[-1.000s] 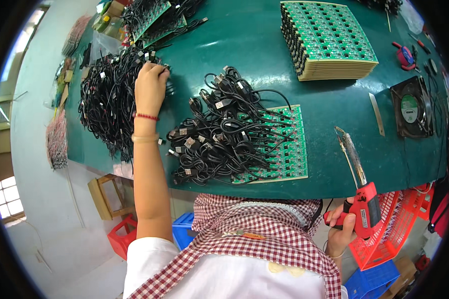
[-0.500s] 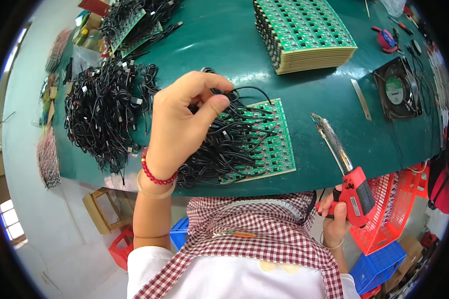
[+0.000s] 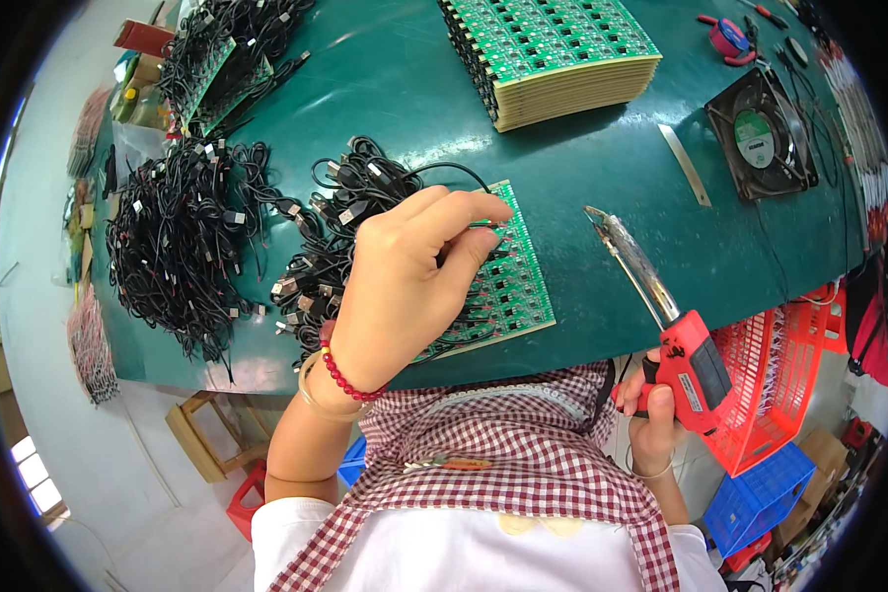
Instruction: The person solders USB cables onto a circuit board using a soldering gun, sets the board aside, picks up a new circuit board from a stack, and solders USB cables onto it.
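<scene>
My left hand (image 3: 426, 271) is over a green circuit board panel (image 3: 529, 266), thumb and forefinger bent together close above its upper right part. Whatever is between the fingertips is too small or hidden to make out. A black cable (image 3: 449, 168) arches to the board beside the forefinger. More black USB cables (image 3: 316, 266) lie bunched on the board's left side, partly behind my hand. At the table's front edge, my right hand (image 3: 656, 424) grips a red and black soldering gun (image 3: 696, 373). Its long metal tip points up and left, apart from the board.
A tall stack of green circuit panels (image 3: 577, 94) stands at the back. A large heap of black cables (image 3: 173, 247) lies at left. A metal strip (image 3: 685, 166), a black fan (image 3: 760, 138) and pliers (image 3: 728, 39) lie right. A red basket (image 3: 770, 395) stands below the table edge.
My left hand has moved right and down, from above the cable bunch to the board's upper right part. The whole view has shifted a little; my right hand still holds the soldering gun.
</scene>
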`<state>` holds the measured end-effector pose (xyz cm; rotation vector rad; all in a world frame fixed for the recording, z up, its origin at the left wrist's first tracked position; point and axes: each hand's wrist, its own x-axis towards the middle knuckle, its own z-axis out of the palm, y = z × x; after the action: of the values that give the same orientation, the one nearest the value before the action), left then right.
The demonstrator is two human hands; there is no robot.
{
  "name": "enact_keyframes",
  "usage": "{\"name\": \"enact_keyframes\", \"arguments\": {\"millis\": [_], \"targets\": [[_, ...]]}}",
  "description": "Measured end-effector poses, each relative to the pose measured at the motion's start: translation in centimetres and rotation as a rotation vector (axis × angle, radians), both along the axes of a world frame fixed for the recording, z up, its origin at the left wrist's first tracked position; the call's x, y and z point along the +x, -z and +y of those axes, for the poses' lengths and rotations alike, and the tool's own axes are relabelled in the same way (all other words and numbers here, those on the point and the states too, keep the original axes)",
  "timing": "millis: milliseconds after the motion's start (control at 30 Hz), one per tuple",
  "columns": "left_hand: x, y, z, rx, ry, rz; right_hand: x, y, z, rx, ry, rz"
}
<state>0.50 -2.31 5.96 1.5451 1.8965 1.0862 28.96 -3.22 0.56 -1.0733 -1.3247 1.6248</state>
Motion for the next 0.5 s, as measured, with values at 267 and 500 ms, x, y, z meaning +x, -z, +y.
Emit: {"name": "enact_keyframes", "arguments": {"millis": [267, 500], "targets": [[1.0, 1.0, 0.1, -0.08, -0.003, -0.133, 0.5, 0.1, -0.2, -0.055, 0.017, 0.019], [1.6, 1.1, -0.3, -0.35, -0.062, -0.451, 0.2, 0.1, 0.0, -0.027, -0.001, -0.027]]}}
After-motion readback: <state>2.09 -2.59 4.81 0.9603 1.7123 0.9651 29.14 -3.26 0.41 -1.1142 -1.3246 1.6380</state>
